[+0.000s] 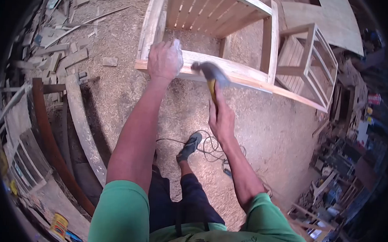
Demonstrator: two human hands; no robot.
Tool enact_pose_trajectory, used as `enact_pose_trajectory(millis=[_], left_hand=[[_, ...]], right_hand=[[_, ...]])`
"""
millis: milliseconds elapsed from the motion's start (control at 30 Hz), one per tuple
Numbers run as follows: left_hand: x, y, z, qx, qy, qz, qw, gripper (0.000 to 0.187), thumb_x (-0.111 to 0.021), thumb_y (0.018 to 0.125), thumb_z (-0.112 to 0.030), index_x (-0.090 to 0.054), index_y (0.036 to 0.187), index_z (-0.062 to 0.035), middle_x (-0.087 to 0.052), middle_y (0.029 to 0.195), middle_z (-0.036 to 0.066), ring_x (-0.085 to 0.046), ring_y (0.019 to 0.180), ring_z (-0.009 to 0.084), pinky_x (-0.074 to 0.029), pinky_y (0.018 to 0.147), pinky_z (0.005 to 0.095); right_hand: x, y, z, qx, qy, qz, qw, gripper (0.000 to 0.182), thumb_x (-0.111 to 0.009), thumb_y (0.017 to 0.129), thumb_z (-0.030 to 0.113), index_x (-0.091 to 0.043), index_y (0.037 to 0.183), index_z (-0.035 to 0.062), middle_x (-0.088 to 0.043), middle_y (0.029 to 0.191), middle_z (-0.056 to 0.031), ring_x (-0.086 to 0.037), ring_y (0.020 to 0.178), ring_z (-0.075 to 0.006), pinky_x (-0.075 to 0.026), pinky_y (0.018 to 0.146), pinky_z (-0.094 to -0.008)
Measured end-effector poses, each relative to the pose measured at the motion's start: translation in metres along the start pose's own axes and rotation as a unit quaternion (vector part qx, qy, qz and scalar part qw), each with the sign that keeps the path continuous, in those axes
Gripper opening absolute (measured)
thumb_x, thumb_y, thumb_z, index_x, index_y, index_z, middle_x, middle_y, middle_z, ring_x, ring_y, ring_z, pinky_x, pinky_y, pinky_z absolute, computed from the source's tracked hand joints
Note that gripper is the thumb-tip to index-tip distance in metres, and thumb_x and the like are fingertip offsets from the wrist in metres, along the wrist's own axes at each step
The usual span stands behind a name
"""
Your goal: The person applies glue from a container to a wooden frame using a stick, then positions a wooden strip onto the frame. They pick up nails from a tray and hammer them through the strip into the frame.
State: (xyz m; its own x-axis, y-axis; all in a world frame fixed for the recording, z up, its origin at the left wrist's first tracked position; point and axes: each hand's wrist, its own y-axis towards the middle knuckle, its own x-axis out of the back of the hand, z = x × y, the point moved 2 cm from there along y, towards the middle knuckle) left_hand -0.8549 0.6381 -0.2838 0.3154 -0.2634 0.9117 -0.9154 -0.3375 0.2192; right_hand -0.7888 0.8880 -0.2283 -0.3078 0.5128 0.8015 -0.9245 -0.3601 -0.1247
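Observation:
My left hand (165,60) is closed at the left end of a pale wooden rail on a wooden frame (273,42). Something whitish shows at its fingers, too unclear to name. Right of it, my right hand (220,115) grips the handle of a claw hammer (211,74), whose head is slightly blurred over the rail. A long thin wooden strip (286,94) runs along the rail's near side and sticks out to the right. Slats line the far inside of the frame.
A second slatted wooden frame (309,67) stands at the right. Wood scraps (69,59) lie at the upper left, curved boards (83,120) below them. A black cable (210,150) coils beside my sandalled foot (190,146). Clutter lines the right edge.

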Motion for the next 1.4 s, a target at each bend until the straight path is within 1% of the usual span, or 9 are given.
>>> enact_pose_trajectory(millis=[133,200,300,467,600,667,900,1067,1400], left_hand=[[0.003,0.003,-0.001,-0.013,-0.009,0.009,1.0,0.022,-0.06,0.105,-0.029,-0.071,0.102,-0.0091,-0.073,0.093,0.015,-0.069,0.097,0.0329,-0.049,0.097,0.0479],[0.004,0.006,0.001,-0.009,-0.008,0.002,1.0,0.022,-0.06,0.105,-0.028,-0.071,0.101,-0.0092,-0.073,0.092,0.015,-0.069,0.097,0.033,-0.049,0.097,0.0476],[0.003,0.008,-0.001,-0.019,-0.011,-0.011,1.0,0.021,-0.059,0.105,-0.027,-0.071,0.101,-0.0096,-0.073,0.091,0.015,-0.069,0.097,0.033,-0.048,0.098,0.047],[0.003,0.006,-0.001,-0.015,-0.034,0.048,0.998,0.019,-0.059,0.104,-0.025,-0.07,0.102,-0.0088,-0.072,0.091,0.017,-0.069,0.093,0.0345,-0.052,0.089,0.049],[-0.019,-0.004,0.007,0.058,-0.169,0.039,0.983,0.018,-0.056,0.102,-0.015,-0.07,0.107,-0.0057,-0.071,0.097,0.02,-0.069,0.093,0.0384,-0.055,0.083,0.0531],[-0.027,-0.009,0.014,0.055,-0.198,0.042,0.978,0.025,-0.056,0.102,-0.012,-0.07,0.121,-0.005,-0.07,0.109,0.021,-0.066,0.108,0.0396,-0.052,0.096,0.0536],[0.238,-0.116,0.134,0.038,-0.262,-0.211,0.941,0.027,-0.074,0.093,-0.007,-0.075,0.12,-0.0071,-0.072,0.108,0.011,-0.065,0.104,0.0296,-0.047,0.099,0.047],[0.424,-0.23,0.256,0.223,0.093,-0.282,0.928,0.016,-0.081,0.089,-0.011,-0.078,0.105,-0.0085,-0.069,0.114,0.011,-0.063,0.108,0.0321,-0.047,0.101,0.0494],[0.419,-0.274,0.301,0.355,0.218,-0.147,0.897,0.018,-0.087,0.083,-0.019,-0.083,0.098,-0.0106,-0.051,0.159,0.015,-0.041,0.147,0.0439,-0.036,0.121,0.0578]], right_hand=[[0.036,-0.011,0.045,-0.084,0.213,-0.116,0.967,0.064,-0.057,0.106,0.007,-0.039,0.167,0.0124,-0.069,0.086,-0.0168,-0.065,0.07,-0.019,-0.056,0.068,-0.0362],[-0.006,-0.029,-0.014,0.077,0.235,-0.18,0.952,0.066,-0.057,0.102,0.0,-0.041,0.165,0.0106,-0.068,0.08,-0.0138,-0.066,0.07,-0.0191,-0.056,0.068,-0.0345],[-0.012,-0.011,0.003,0.032,-0.038,-0.025,0.998,0.057,-0.067,0.101,0.004,-0.056,0.155,0.0172,-0.075,0.099,-0.0198,-0.075,0.082,-0.0371,-0.062,0.072,-0.0427],[-0.006,-0.016,0.032,0.099,0.063,-0.197,0.973,0.055,-0.066,0.102,0.004,-0.055,0.155,0.0056,-0.074,0.101,-0.0276,-0.076,0.081,-0.0377,-0.061,0.076,-0.0465],[-0.034,-0.028,-0.024,-0.126,-0.081,0.012,0.989,0.041,-0.056,0.1,-0.003,-0.069,0.137,0.0077,-0.074,0.122,-0.0236,-0.071,0.109,-0.0426,-0.056,0.098,-0.0514],[-0.038,-0.023,-0.026,-0.034,0.028,-0.078,0.996,0.05,-0.055,0.102,-0.001,-0.06,0.152,0.0064,-0.071,0.137,-0.0216,-0.073,0.118,-0.034,-0.056,0.103,-0.0427],[-0.044,-0.026,0.025,-0.016,-0.018,-0.128,0.991,0.06,-0.054,0.112,0.015,-0.037,0.169,0.0212,-0.059,0.156,-0.0208,-0.068,0.124,-0.0403,-0.052,0.101,-0.0442],[-0.057,-0.027,0.044,0.022,-0.017,-0.182,0.983,0.061,-0.053,0.113,0.022,-0.034,0.171,0.0266,-0.067,0.142,-0.0238,-0.069,0.097,-0.04,-0.053,0.089,-0.0479],[-0.065,-0.021,0.043,0.021,-0.017,-0.197,0.98,0.06,-0.052,0.113,0.022,-0.034,0.17,0.0174,-0.068,0.139,-0.0219,-0.063,0.09,-0.0316,-0.052,0.089,-0.0436]])
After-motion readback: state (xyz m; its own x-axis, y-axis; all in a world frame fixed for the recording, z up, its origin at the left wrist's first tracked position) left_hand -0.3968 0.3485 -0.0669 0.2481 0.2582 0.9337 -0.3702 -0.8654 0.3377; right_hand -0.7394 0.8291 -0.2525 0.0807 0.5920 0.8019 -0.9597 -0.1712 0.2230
